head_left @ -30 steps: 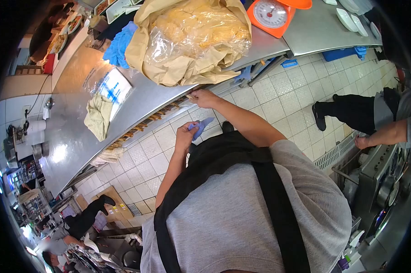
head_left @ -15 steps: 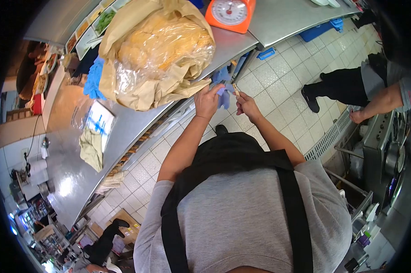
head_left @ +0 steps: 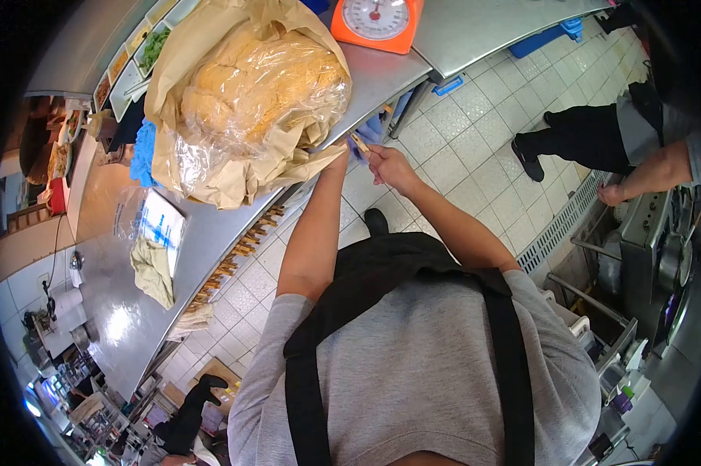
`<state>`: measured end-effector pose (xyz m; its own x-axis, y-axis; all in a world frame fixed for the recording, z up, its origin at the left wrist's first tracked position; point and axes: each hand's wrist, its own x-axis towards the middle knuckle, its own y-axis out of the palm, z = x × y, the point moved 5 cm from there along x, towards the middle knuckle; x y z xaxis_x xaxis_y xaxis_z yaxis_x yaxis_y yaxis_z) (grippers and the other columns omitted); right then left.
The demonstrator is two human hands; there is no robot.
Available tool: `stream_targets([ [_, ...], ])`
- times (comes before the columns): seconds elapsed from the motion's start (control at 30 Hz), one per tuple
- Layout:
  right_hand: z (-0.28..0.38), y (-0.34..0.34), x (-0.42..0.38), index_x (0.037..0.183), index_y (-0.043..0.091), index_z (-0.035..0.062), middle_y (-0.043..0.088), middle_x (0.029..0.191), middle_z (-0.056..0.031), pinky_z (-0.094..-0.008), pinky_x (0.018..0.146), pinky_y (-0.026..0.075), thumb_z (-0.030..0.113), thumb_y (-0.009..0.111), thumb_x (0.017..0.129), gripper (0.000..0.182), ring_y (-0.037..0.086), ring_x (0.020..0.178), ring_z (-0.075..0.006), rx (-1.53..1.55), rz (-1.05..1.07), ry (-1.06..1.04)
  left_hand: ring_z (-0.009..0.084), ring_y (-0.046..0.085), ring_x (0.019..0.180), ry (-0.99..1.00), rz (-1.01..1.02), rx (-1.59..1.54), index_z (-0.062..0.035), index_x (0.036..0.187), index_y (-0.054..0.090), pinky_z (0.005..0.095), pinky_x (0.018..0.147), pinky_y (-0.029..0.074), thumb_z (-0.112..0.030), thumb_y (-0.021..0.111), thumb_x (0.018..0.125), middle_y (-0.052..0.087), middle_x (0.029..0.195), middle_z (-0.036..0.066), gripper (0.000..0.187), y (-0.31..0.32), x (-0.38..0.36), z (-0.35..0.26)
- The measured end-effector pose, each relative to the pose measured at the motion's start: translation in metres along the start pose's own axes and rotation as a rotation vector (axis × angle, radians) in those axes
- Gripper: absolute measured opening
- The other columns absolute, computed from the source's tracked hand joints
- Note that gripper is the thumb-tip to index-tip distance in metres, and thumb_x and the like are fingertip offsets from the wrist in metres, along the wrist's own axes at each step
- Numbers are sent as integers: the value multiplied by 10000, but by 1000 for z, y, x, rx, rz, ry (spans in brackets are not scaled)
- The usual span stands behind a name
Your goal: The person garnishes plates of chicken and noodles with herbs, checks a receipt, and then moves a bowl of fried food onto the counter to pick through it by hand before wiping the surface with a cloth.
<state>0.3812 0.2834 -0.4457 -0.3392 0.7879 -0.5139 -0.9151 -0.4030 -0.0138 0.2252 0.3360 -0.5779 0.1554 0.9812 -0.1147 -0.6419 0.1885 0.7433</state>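
My right hand (head_left: 391, 168) is closed on a small wooden clothespin (head_left: 359, 142) just off the counter's front edge. Beside that pin hangs a bluish-purple cloth or glove (head_left: 373, 126), partly hidden. My left hand (head_left: 338, 158) reaches up to the same edge; paper covers its fingers, so what they do cannot be seen. Above it, an open brown paper bag (head_left: 168, 101) stands on the steel counter (head_left: 218, 233). Inside is a clear plastic bag of orange-yellow crumb-like food (head_left: 265, 78).
An orange dial scale (head_left: 403, 39) stands at the back. Several clothespins (head_left: 234, 260) line the counter edge. A folded cloth (head_left: 154, 272) and a white-and-blue packet (head_left: 164, 217) lie left. At right, a co-worker's hand (head_left: 610, 194) is near the stove (head_left: 645, 221).
Both hands have moved left, toward the counter edge, and the clothespin with them. My left hand's fingers, visible before near the bluish cloth, are now hidden by the paper.
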Motion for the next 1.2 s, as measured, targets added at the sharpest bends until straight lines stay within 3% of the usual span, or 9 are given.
stream_targets([
  [0.23, 9, 13, 27, 1122, 556, -3, 453, 630, 9, -257, 467, 477, 152, 500, 894, 282, 467, 534, -87, -2, 78, 12, 302, 436, 1189, 185, 175, 1527, -121, 1262, 464, 437, 1011, 328, -415, 536, 830, 465, 1289, 142, 527, 37, -27, 25],
  [0.3, 4, 11, 39, 1143, 530, -28, 514, 692, -22, -273, 486, 509, 70, 471, 853, 312, 494, 534, -104, 228, 12, -44, 305, 426, 1199, 350, 177, 1975, -128, 1263, 469, 441, 1016, 319, -425, 539, 823, 460, 1297, 145, 536, 46, -43, 38],
  [0.47, 17, 16, 62, 1102, 491, -52, 581, 907, -154, -319, 483, 559, 7, 440, 819, 294, 604, 607, -211, 230, -81, 19, 312, 401, 1223, 854, -303, 3060, -145, 1266, 482, 449, 1028, 298, -451, 547, 805, 447, 1316, 151, 557, 72, -55, 63],
  [0.6, 22, 6, 67, 1005, 518, -10, 529, 719, -46, -284, 431, 528, 222, 502, 903, 254, 515, 485, -128, 238, -161, -134, 351, 433, 1162, 554, -382, 3173, -70, 1172, 526, 458, 971, 344, -214, 582, 795, 460, 1270, 173, 407, 103, -120, 91],
  [0.67, 27, -1, 61, 1003, 503, 18, 543, 803, -50, -290, 501, 528, 239, 511, 907, 241, 537, 542, -126, 295, -128, -218, 355, 474, 1123, 853, -67, 3165, -40, 1136, 543, 440, 966, 362, -154, 571, 808, 498, 1229, 175, 348, 118, -175, 111],
  [0.8, 40, 5, 14, 1160, 461, 44, 551, 905, -42, -303, 631, 514, 232, 536, 895, 333, 569, 668, -129, 206, -41, -111, 345, 505, 1078, 811, -59, 3019, -35, 1110, 554, 412, 915, 425, -81, 590, 794, 544, 1145, 156, 322, 112, -282, 83],
  [0.97, -12, -5, -16, 1260, 470, 57, 599, 944, -59, -275, 658, 493, 222, 565, 880, 425, 579, 661, -133, -98, 138, 154, 333, 545, 981, 1670, -571, 2891, -53, 1065, 567, 403, 849, 447, -22, 603, 748, 585, 1023, 142, 321, 229, -394, 52],
  [1.1, 12, 73, -52, 1199, 529, 45, 617, 918, -66, -263, 660, 493, 190, 546, 893, 339, 593, 687, -133, -209, 422, 170, 353, 493, 1056, 1961, -796, 2816, -42, 1108, 547, 413, 909, 404, -12, 611, 732, 541, 1122, 155, 382, 328, -418, 16],
  [1.2, 56, 167, -66, 1173, 544, 35, 613, 906, -57, -246, 661, 483, 192, 543, 900, 315, 588, 709, -119, -376, 739, -92, 361, 465, 1102, 2021, -909, 2872, -73, 1195, 503, 415, 930, 388, -27, 616, 728, 492, 1211, 160, 483, 371, -414, -13],
])
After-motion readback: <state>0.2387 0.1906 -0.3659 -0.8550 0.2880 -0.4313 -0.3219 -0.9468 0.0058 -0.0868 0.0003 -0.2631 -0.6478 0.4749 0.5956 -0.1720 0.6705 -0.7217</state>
